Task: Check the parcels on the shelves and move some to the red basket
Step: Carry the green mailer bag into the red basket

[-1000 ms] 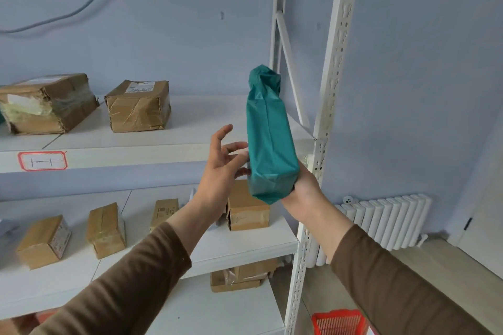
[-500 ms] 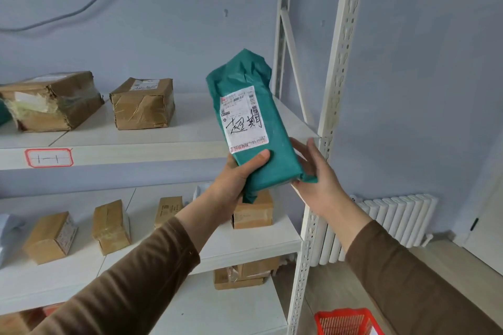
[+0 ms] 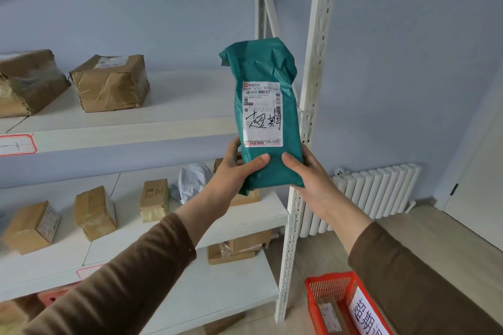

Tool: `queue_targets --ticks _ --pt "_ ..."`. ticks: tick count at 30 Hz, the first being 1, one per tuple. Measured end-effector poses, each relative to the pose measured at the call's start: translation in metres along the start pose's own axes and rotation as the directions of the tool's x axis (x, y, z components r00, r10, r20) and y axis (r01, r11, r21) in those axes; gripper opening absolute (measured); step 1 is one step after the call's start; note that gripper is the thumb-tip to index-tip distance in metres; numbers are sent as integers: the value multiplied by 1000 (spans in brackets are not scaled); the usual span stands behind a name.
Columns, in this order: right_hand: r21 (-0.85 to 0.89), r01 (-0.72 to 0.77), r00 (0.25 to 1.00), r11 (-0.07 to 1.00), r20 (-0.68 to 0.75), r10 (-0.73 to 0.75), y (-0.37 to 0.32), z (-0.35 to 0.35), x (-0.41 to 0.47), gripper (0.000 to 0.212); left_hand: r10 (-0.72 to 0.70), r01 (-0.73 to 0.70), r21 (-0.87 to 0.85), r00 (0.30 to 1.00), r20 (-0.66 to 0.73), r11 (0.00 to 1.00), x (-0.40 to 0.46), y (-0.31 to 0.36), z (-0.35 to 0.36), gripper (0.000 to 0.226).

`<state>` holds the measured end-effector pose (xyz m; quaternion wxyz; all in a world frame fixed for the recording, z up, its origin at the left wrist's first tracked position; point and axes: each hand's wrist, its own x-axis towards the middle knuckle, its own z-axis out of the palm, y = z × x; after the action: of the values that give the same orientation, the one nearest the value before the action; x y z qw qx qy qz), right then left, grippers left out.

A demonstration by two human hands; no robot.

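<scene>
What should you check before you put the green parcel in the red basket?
1. Both hands hold the green parcel: left hand and right hand grip its bottom end. Ok.
2. Label faces the person, with handwriting on it. Ok.
3. Red basket within sight, on the floor, lower right. Ok.
4. Room in the basket: one parcel inside, rest cut off. Cannot tell.
5. Way down past the shelf post: open floor beside it. Ok.
</scene>
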<state>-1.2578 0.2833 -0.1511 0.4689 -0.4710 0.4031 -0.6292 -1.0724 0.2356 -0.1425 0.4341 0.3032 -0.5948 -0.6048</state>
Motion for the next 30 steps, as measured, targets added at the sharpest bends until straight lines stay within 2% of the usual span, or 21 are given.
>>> queue_targets --ticks 3,7,13,17,20,30 --pt "2 -13 998 1000 -55 13 10 -18 -13 52 -16 16 9 1000 24 1000 0 -19 13 87" --pt "-17 -43 992 999 -117 41 23 -41 -28 57 -31 31 8 999 45 999 3 -43 32 80" --pt "-38 -90 978 995 -192 81 47 -82 -52 50 -81 79 21 982 173 997 14 -80 59 88" --pt "-22 -139 955 990 -268 128 67 -112 -71 59 -144 145 13 957 250 989 19 -115 81 93" --pt "-13 -181 922 983 -349 165 83 -140 -86 55 -218 224 13 932 290 974 23 -147 104 99" --pt "29 -383 815 923 -459 353 125 -281 -127 27 -436 462 -37 858 271 886 37 -256 231 76"
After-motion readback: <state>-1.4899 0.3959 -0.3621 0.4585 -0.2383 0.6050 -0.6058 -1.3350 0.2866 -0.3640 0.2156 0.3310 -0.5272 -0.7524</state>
